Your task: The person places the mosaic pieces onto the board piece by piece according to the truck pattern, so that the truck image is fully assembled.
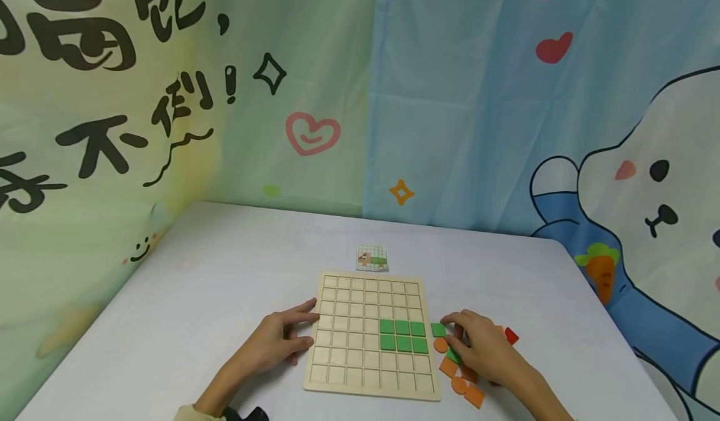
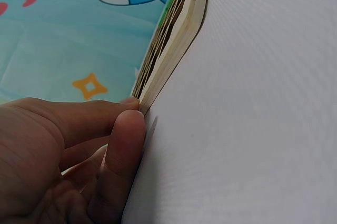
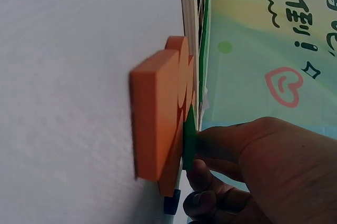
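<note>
A wooden grid board (image 1: 343,358) lies on the table, with two rows of green square tiles (image 1: 403,335) at its right side. My left hand (image 1: 278,335) touches the board's left edge with its fingertips, and the left wrist view shows its fingers (image 2: 126,129) against that edge. My right hand (image 1: 478,344) is just right of the board, thumb and index finger at the edges of a green square tile (image 1: 438,330). Beneath and beside that hand are another green tile (image 1: 453,355), orange squares (image 1: 474,396) and orange round pieces (image 1: 459,385). Some pieces are partly hidden.
A small picture card (image 1: 372,258) with a grid pattern lies behind the board. A red piece (image 1: 511,336) shows beyond the right hand. Printed curtains (image 1: 315,52) hang behind the white table (image 1: 225,271). A dark object (image 1: 255,414) sits by the left forearm.
</note>
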`<state>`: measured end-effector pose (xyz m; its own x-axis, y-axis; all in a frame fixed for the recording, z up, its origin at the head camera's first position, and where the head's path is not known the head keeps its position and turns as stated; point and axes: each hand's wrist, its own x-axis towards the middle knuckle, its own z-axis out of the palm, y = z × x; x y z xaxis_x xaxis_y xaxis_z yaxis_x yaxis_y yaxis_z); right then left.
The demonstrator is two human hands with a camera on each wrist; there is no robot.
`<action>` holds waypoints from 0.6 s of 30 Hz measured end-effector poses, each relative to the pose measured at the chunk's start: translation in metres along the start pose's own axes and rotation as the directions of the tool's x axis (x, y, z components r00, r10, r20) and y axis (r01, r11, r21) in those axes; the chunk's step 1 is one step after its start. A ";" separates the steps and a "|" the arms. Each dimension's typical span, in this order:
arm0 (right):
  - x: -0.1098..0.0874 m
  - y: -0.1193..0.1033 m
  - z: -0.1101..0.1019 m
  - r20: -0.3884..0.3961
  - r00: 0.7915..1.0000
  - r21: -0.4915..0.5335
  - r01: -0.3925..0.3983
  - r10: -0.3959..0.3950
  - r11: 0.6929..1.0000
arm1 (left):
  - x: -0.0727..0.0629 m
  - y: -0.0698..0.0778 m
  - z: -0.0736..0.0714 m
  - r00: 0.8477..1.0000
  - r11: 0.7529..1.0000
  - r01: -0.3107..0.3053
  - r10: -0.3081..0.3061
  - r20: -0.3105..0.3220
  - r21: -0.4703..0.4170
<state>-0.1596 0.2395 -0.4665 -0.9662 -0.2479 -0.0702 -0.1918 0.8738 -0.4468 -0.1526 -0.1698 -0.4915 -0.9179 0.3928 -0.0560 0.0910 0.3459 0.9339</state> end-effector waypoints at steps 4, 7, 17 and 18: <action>0.001 0.001 0.001 -0.005 1.000 0.000 -0.009 0.009 1.000 | 0.000 0.000 0.000 1.000 1.000 -0.001 0.001 -0.001 -0.004; 0.001 0.001 0.002 -0.011 1.000 0.001 -0.008 0.008 1.000 | 0.000 -0.001 0.000 1.000 1.000 -0.001 0.001 0.000 -0.004; 0.001 0.000 0.000 -0.042 0.999 -0.016 0.001 -0.002 1.000 | 0.000 0.001 0.000 1.000 1.000 0.007 -0.007 -0.007 -0.001; 0.001 0.000 0.000 -0.044 0.999 -0.017 -0.002 0.001 1.000 | 0.000 0.001 0.000 1.000 1.000 0.006 -0.006 -0.007 -0.001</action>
<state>-0.1605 0.2390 -0.4666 -0.9732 -0.2280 -0.0313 -0.1926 0.8813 -0.4315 -0.1521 -0.1693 -0.4904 -0.9213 0.3844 -0.0594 0.0848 0.3476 0.9338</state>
